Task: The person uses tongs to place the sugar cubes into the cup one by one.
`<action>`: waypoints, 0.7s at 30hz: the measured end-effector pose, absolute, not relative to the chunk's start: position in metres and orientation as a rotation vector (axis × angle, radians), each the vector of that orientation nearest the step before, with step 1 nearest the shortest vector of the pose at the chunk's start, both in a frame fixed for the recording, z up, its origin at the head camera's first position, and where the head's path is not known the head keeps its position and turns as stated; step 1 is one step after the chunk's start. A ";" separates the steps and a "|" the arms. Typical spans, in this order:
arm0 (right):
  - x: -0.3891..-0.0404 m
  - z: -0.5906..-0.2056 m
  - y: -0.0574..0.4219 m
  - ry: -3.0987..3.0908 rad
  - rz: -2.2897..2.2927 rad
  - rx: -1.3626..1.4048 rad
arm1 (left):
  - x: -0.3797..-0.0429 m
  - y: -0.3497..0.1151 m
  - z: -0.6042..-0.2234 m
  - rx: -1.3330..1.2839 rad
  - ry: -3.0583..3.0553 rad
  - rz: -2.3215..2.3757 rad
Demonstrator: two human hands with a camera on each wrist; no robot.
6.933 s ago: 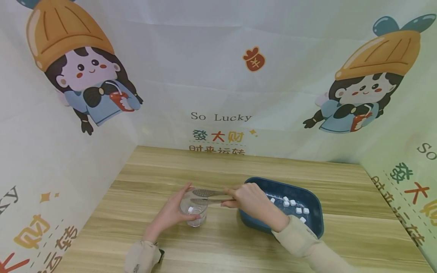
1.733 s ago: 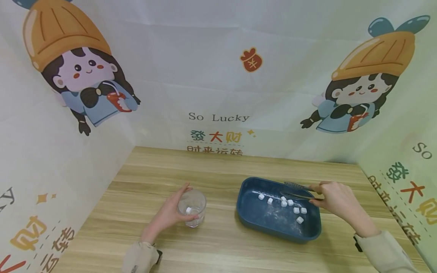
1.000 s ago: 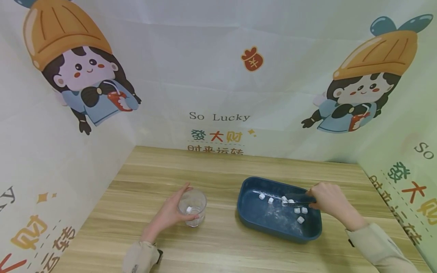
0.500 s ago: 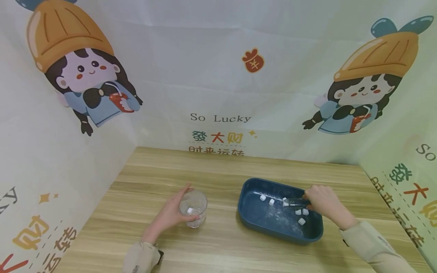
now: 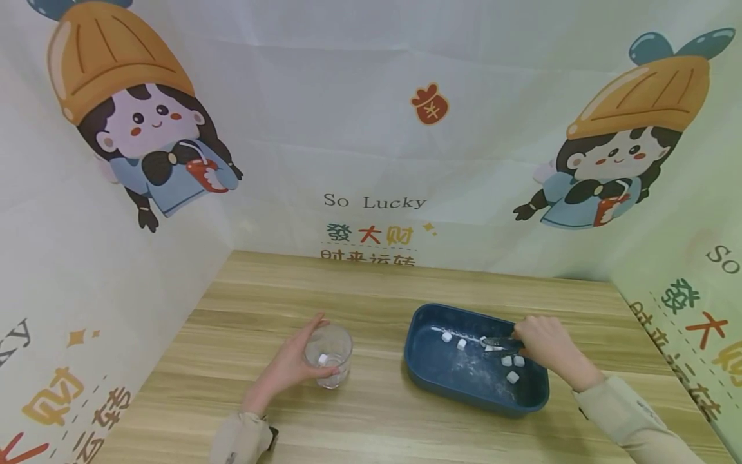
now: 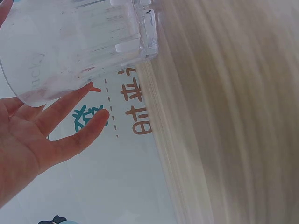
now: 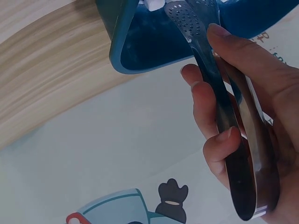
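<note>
My left hand (image 5: 290, 362) holds a clear drinking glass (image 5: 337, 348) upright on the table, thumb in front and fingers behind. At least one small white cube (image 5: 323, 358) lies inside. In the left wrist view, spread fingers show beside the glass (image 6: 70, 51). Metal tongs (image 7: 212, 88) with perforated tips are gripped in my right hand (image 5: 546, 345), over the right side of a dark blue tray (image 5: 458, 377). Their tips are down among the white cubes, at one partly covered cube (image 7: 154, 3). Whether they pinch it firmly, I cannot tell.
Several loose white cubes (image 5: 513, 377) lie in the tray, with pale crumbs on its floor. The wooden table (image 5: 371, 425) meets printed cloth walls (image 5: 324, 142) behind and at both sides. A gap of table separates glass and tray.
Earlier the right hand held the tongs over the glass; then it moved right to the tray. The tongs have lowered among the cubes and their tips have drawn together. The left hand stays put.
</note>
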State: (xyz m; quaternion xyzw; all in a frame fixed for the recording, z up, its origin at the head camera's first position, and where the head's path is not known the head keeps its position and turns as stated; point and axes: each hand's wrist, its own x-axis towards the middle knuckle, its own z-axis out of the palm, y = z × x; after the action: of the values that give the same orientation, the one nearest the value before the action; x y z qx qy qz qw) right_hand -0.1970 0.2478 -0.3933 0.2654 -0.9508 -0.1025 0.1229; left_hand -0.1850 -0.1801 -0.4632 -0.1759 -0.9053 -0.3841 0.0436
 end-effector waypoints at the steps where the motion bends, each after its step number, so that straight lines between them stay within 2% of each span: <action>1: -0.197 -0.394 0.248 -2.772 -0.300 0.773 | -0.185 -0.180 -0.463 -0.539 -2.764 -1.179; 21: -0.192 -0.398 0.248 -2.787 -0.283 0.772 | -0.184 -0.180 -0.463 -0.552 -2.762 -1.171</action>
State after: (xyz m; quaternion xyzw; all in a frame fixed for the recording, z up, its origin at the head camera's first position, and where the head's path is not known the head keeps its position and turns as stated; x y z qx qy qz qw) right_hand -0.1919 0.2482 -0.3977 0.2638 -0.9525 -0.0967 0.1174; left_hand -0.1845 -0.1802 -0.4630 -0.1806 -0.9046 -0.3835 0.0454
